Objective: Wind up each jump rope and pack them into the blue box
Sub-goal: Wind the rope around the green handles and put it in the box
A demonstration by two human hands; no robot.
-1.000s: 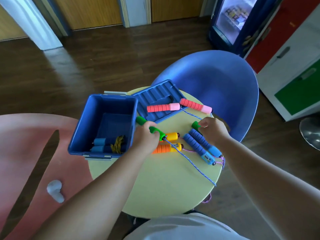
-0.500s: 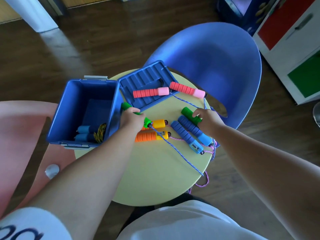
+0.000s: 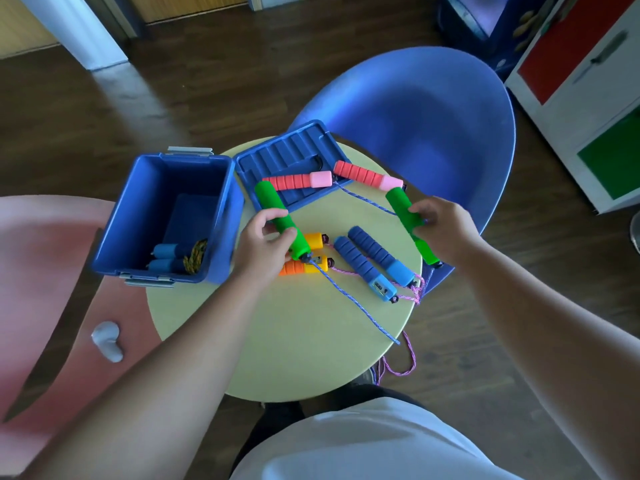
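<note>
The green-handled jump rope is up off the table, one handle in each hand: the left hand (image 3: 263,244) curls fingers and thumb round the lower part of the left green handle (image 3: 275,216), and the right hand (image 3: 443,233) wraps the middle of the right green handle (image 3: 408,220). Both handles tilt with their cord ends downward, so the blue speckled cord (image 3: 360,306) trails from the left one across the round yellow table (image 3: 277,358) and over its near edge. Holding the pair apart probably clears the cord from the other ropes before winding. The blue box (image 3: 138,209) stands open just left of the left hand, with one wound blue-handled rope (image 3: 173,254) already inside; its lid (image 3: 287,157) lies beside it under a pink handle (image 3: 294,181). Orange handles (image 3: 304,268) and blue handles (image 3: 363,261) still lie loose between the hands. Half a second ago both green handles were down at the tabletop, mostly hidden in the hands; now they are raised and more exposed.
</note>
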